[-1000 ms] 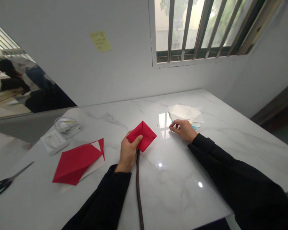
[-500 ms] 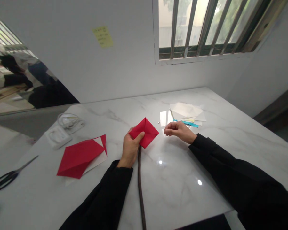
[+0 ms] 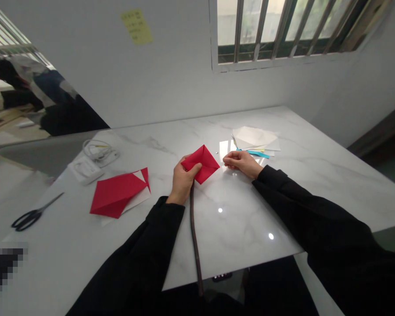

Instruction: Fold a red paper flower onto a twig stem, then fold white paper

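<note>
My left hand (image 3: 181, 179) is closed on a square of folded red paper (image 3: 204, 169), thumb on its front face and fingers behind. Creases run in from the paper's corners. Just right of the paper, my right hand (image 3: 242, 163) hovers apart from it, fingertips and thumb pinched together; whether anything tiny is between them is hidden. A dark brown cord-like strip (image 3: 194, 228) runs down from below my left hand past the table's front edge; I cannot tell whether that hand touches it. More folded red paper (image 3: 120, 193) with white parts lies on the table at left.
Black-handled scissors (image 3: 34, 215) lie far left on the marbled table (image 3: 237, 232). A white charger box (image 3: 85, 170) and coiled cable (image 3: 98, 151) stand behind the red sheets. White papers (image 3: 255, 137) and a blue strip (image 3: 255, 153) lie behind my right hand. A barred window is above.
The whole view has tipped down, so the table sits higher in it. My left hand keeps hold of the red paper, and my right hand remains pinched beside it.
</note>
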{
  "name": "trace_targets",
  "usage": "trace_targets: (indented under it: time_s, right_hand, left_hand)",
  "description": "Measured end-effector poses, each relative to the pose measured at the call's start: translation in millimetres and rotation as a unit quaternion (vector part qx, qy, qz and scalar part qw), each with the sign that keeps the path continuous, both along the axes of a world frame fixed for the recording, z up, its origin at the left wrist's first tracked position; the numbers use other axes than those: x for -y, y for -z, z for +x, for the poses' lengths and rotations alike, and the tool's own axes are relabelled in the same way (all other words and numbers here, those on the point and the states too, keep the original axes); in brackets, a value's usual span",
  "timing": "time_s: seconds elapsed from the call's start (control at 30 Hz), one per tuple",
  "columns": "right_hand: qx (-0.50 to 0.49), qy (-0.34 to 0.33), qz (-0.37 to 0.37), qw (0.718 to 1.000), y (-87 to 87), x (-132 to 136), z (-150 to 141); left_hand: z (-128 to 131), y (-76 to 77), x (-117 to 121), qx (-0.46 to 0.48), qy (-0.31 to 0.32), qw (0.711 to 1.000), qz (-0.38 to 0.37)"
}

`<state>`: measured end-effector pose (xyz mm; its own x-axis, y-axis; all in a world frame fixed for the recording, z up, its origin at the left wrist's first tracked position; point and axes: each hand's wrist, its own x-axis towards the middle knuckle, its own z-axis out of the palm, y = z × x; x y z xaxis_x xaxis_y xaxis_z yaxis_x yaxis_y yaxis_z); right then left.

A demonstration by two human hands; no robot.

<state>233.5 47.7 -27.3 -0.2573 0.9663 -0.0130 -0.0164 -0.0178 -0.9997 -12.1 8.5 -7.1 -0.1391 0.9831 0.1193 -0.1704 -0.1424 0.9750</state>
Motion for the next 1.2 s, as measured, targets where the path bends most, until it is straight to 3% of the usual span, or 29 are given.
trace_targets:
  time_s: [0.4,0.57,0.67,0.9,1.2]
  right_hand:
    - [-0.102,0.113,-0.021,0.988,2.2,2.8,-7.2]
    - [-0.129,0.162,-0.009,0.978,0.4,9.4,-14.5]
    - [-0.147,0.17,-0.018,0.974,0.5,11.3,-16.5]
    - [-0.136,0.122,-0.013,0.983,1.1,12.2,-9.9]
    - [-0.133,-0.044,0.028,0.99,-0.1,25.1,-27.1]
  left_hand:
    - [9.6,-11.4,13.1,-0.076,0.028,0.995,0.059]
    - [22.3,-2.8,15.0,-0.008,0.072,0.997,0.039]
    - [22.1,1.5,14.7,-0.064,0.07,0.994,0.052]
    - [12.1,2.8,11.9,-0.216,0.046,0.971,0.092]
    - [9.5,9.8,4.1,-0.08,0.042,0.995,0.032]
